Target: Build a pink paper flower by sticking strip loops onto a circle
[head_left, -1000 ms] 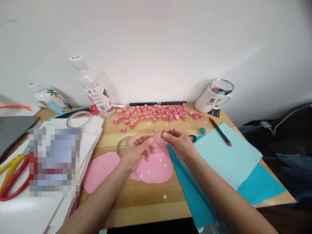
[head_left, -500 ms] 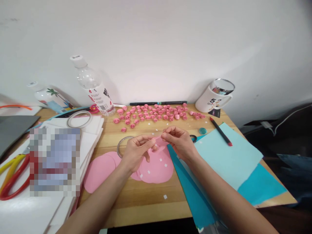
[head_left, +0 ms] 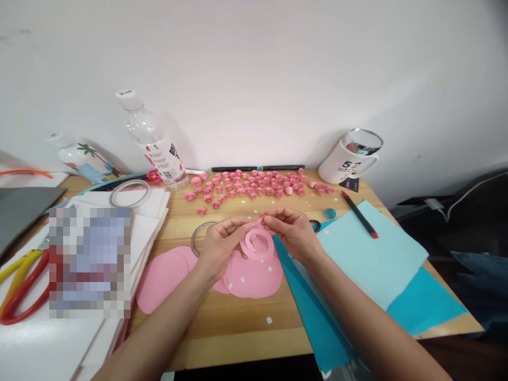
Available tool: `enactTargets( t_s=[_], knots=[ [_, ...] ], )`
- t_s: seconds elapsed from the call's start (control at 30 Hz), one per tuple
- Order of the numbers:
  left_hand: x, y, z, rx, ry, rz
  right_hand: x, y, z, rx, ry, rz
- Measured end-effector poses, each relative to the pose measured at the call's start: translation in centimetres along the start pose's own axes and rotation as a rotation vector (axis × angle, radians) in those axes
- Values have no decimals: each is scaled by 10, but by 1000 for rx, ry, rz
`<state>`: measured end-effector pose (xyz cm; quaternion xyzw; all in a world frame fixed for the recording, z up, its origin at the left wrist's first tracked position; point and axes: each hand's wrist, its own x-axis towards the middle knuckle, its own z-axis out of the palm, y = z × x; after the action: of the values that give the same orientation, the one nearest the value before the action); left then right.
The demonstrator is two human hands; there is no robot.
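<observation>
A pink paper spiral (head_left: 257, 244) hangs between my hands, its coils dangling over a stack of pink paper circles (head_left: 254, 280). My left hand (head_left: 224, 241) pinches the strip's upper left part between thumb and fingers. The fingertips of my right hand (head_left: 289, 227) are closed on the strip's other end, which looks tightly bunched or rolled. More pink paper circles (head_left: 162, 278) lie to the left of my left hand. Behind both hands, many small rolled pink paper flowers (head_left: 254, 185) are spread across the wooden table (head_left: 226, 338).
On the left stand a clear plastic bottle (head_left: 148, 137) and a smaller bottle (head_left: 81, 159), with scissors (head_left: 27, 286) on white sheets. At right are a white mug (head_left: 347, 159), a pencil (head_left: 359, 213), light blue paper (head_left: 373, 259) and a teal cap (head_left: 329, 213). A tape roll (head_left: 194, 241) touches the left hand's area.
The pink spiral has swung into fuller view, its coils now hanging below my fingers. My hands have shifted only slightly, staying close together.
</observation>
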<state>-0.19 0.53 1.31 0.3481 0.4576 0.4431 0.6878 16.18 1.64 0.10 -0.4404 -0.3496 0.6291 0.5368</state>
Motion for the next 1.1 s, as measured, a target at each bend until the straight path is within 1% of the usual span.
enactTargets(
  t_s=[0.17, 0.33, 0.43, 0.57, 0.77, 0.93, 1.1],
  knots=[
    [-1, -3, 1, 54, -62, -3, -1, 0, 1, 17, -39, -30],
    [0, -3, 1, 37, -58, 13, -1, 2, 0, -22, 0, -37],
    [0, -2, 1, 43, -55, 31, 0, 2, 0, -26, -9, -20],
    [0, -1, 1, 53, -84, 24, 1, 3, -1, 12, -33, 11],
    [0, -2, -1, 90, -138, 32, 1, 4, -1, -24, -2, -20],
    [-1, -3, 0, 83, -119, 22, -1, 3, 2, -33, -14, -56],
    [0, -2, 2, 40, -96, 38, -1, 1, 1, -27, -37, -8]
  ],
)
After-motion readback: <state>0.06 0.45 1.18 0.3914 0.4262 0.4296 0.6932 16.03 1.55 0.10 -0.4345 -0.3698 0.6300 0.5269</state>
